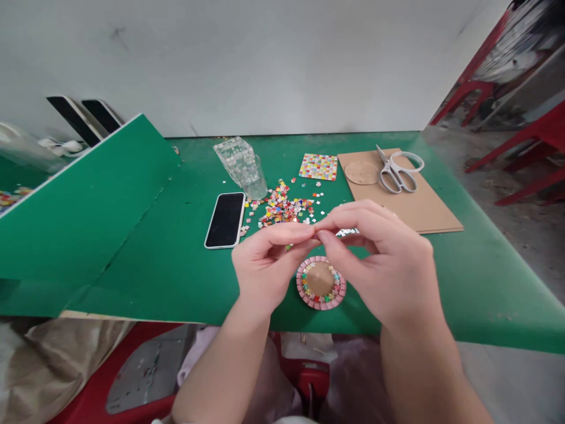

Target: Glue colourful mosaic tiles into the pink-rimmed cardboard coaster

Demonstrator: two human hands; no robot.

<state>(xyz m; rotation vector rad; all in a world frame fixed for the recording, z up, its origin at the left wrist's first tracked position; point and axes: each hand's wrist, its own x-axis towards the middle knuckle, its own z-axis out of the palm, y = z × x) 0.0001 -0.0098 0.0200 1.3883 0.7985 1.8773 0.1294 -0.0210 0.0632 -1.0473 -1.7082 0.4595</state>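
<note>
The left hand [267, 268] and right hand [391, 262] meet, fingertips pinched apparently on a tiny piece [316, 237]; the round disc [321, 279] lies bodyward of that pinch, between the palms.

A white-rimmed phone [225, 220] lies with its dark screen up; beyond a green divider [101, 206], two dark-faced, phone-like slabs [74, 118] stand tilted before a pale wall [273, 65]; red stools [545, 132] stand on the grey floor [529, 235] at the far right

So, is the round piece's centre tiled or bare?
Bare: the round piece shows plain brown in the middle, ringed by small coloured pieces and then pink tiles.
</note>
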